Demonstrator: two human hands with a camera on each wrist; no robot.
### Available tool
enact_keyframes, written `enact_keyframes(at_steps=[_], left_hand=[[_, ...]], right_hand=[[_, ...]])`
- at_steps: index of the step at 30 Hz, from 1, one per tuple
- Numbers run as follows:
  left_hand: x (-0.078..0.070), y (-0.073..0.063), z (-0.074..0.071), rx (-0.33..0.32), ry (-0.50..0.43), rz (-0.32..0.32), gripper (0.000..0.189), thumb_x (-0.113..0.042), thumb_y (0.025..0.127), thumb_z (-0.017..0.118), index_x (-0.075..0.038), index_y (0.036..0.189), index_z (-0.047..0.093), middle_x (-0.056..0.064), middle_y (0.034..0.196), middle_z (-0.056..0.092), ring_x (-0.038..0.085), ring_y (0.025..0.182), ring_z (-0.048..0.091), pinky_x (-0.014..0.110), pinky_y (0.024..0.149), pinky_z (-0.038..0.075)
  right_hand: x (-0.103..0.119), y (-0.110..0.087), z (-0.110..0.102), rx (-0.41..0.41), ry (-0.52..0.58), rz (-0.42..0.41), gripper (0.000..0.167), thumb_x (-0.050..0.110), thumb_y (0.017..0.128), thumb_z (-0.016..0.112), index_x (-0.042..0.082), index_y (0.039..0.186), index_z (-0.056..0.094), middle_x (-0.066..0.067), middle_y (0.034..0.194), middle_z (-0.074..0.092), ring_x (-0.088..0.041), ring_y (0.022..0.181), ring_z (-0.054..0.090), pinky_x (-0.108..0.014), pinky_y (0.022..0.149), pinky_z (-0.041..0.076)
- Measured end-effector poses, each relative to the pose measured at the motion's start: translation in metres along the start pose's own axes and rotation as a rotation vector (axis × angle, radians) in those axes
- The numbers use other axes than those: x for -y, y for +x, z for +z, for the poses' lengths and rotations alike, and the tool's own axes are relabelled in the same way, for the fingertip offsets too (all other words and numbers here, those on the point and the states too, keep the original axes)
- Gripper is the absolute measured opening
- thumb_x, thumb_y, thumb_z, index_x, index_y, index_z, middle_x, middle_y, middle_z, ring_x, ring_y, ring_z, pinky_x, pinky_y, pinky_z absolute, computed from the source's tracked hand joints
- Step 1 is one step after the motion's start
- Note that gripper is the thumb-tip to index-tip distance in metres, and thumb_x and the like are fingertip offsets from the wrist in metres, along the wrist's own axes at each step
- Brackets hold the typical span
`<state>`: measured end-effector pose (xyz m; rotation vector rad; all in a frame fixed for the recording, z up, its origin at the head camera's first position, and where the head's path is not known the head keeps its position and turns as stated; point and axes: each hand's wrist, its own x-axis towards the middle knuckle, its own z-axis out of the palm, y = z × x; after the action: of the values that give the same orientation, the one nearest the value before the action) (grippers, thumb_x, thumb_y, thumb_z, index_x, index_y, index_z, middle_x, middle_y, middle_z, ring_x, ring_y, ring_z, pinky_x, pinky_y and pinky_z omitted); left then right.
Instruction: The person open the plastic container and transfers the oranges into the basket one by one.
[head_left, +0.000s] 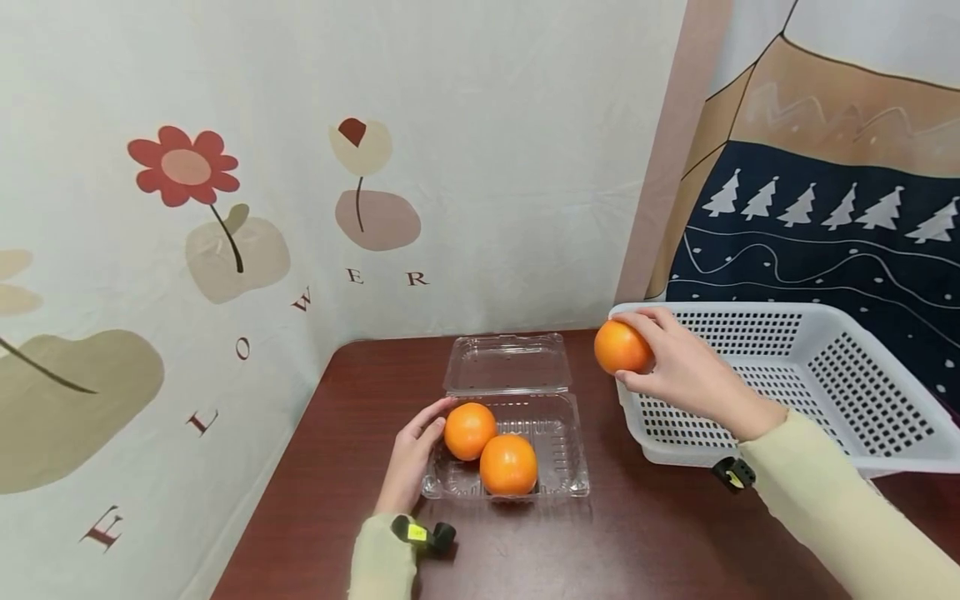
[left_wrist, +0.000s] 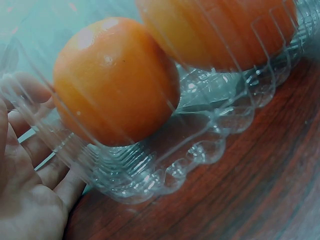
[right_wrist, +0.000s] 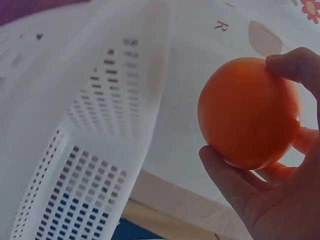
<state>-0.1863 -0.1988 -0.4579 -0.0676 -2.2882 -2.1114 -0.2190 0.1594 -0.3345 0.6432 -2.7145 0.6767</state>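
My right hand [head_left: 678, 367] grips an orange [head_left: 623, 347] by its sides, over the left rim of the white basket. In the right wrist view, thumb and fingers curl round this orange [right_wrist: 250, 113], which hangs clear of the basket wall. A clear plastic clamshell box [head_left: 562, 442] lies with its lid [head_left: 508, 364] folded back. Two oranges sit inside: one at the left [head_left: 470, 432], another nearer the front [head_left: 508, 465]. At the box's left side rests my left hand [head_left: 408, 458], its fingers loosely extended against the wall, as the left wrist view also shows.
The white perforated basket [head_left: 787, 312] stands right of the box on a dark red-brown table [head_left: 330, 467]. Behind the table hangs a pale cloth [head_left: 510, 167] printed with flowers and letters. A dark cloth with white trees [head_left: 817, 225] hangs behind the basket.
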Motion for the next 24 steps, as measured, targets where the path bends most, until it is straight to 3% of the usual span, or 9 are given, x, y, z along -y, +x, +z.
enact_keyframes(at_steps=[24], left_hand=[[-0.001, 0.001, 0.0, -0.004, -0.001, -0.013, 0.03, -0.02, 0.093, 0.047, -0.018, 0.122, 0.055, -0.005, 0.123, 0.053, 0.01, 0.117, 0.044, 0.034, 0.101, 0.03]], right_hand=[[-0.044, 0.015, -0.015, 0.145, -0.039, 0.149, 0.065, 0.034, 0.073, 0.069, 0.012, 0.125, 0.039, -0.015, 0.117, 0.037, -0.029, 0.088, 0.049, -0.047, 0.071, 0.046]])
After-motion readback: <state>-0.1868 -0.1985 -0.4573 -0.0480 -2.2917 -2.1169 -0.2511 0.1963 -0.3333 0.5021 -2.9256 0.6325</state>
